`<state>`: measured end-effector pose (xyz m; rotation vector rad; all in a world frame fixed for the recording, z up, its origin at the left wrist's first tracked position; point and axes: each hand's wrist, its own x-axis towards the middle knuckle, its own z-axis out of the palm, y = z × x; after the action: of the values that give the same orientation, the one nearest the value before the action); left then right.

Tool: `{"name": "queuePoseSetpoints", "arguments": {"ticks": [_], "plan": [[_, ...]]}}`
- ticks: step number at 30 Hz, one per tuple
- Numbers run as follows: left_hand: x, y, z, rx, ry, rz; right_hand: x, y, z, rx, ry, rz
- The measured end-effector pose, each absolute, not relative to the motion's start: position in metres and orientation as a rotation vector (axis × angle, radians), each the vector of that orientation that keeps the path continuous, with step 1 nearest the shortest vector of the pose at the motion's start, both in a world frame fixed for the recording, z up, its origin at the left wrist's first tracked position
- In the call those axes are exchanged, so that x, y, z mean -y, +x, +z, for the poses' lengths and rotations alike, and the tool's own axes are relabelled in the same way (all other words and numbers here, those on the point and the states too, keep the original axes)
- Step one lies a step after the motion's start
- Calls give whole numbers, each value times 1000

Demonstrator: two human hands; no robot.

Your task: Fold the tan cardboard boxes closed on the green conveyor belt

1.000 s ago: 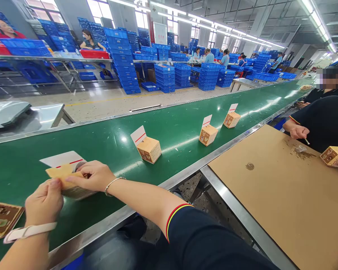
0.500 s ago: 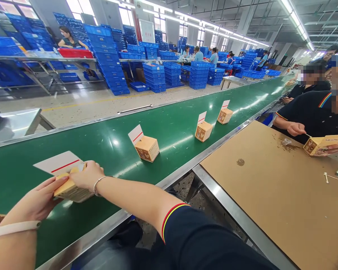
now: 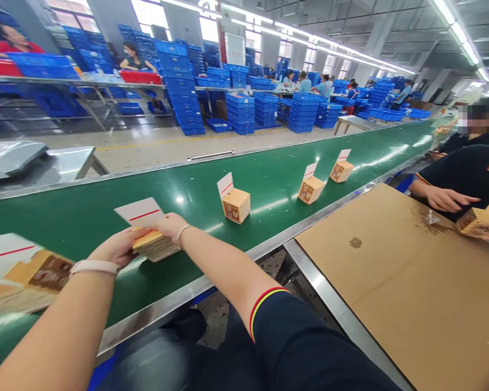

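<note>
My left hand (image 3: 114, 247) and my right hand (image 3: 171, 226) grip a small cardboard box (image 3: 157, 245) from either side, low over the green conveyor belt (image 3: 187, 190). A white card with a red stripe (image 3: 139, 212) stands up from its top. Most of the box's near side is hidden by my fingers. A second box with a striped card (image 3: 24, 272) lies blurred at the lower left, apart from my left hand. Several finished boxes with cards, such as one (image 3: 236, 205), stand upright farther along the belt.
A brown cardboard-covered table (image 3: 391, 282) with a steel edge lies to my right. Across it, a co-worker's hand (image 3: 446, 199) is near a box (image 3: 475, 221). Beyond the belt are a steel table (image 3: 57, 163) and stacks of blue crates (image 3: 240, 113).
The box in my hands has moved right and farther along the belt, and the standing boxes sit farther right. A second box has come into view at the lower left.
</note>
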<state>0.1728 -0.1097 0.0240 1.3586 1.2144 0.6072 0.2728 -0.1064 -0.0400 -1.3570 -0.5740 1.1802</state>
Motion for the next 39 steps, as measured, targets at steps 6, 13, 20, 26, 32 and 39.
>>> {"name": "queuePoseSetpoints", "arguments": {"ticks": [6,13,20,26,32,39], "plan": [[119,174,8,-1191,1201,777,134,299,-18,530,-1443,1201],[150,156,11,-1076,1241,1006,163,324,1,587,-1430,1077],[162,129,1,-1099,1127,1281,182,361,3,658,-1412,1055],[166,136,-12,-1105,1168,1210,178,375,-6,635,-1522,1109],[182,159,-8,-1008,1358,1096,185,388,-4,632,-1495,1071],[182,213,26,-1053,2383,809,207,401,-6,679,-1455,1033]]}}
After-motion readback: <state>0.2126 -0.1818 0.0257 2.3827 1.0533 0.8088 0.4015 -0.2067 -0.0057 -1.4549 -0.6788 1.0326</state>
